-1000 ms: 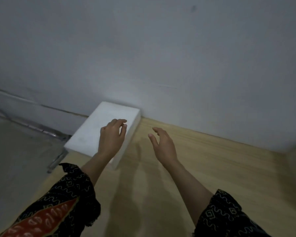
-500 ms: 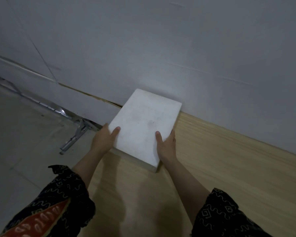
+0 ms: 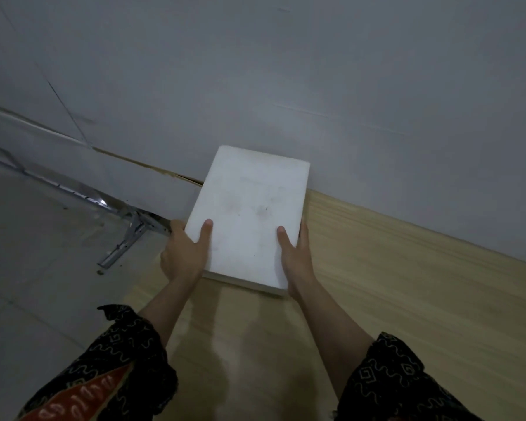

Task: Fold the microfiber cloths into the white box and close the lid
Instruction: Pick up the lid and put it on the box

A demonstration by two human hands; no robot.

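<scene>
A flat white box (image 3: 249,208) with its lid shut lies at the far left corner of a light wooden table (image 3: 392,284), its far end against the grey wall. My left hand (image 3: 184,253) grips the box's near left edge, thumb on the lid and fingers wrapped around the side. My right hand (image 3: 295,256) grips the near right edge the same way. No microfiber cloth is visible anywhere in view.
A grey wall (image 3: 286,86) runs along the table's far edge. Left of the table is a tiled floor (image 3: 37,253) with a folding metal bracket or leg (image 3: 125,238) lying near the wall's base.
My hands went from hovering open near the box to gripping its near corners. The view has shifted, so the box now appears closer and more central.
</scene>
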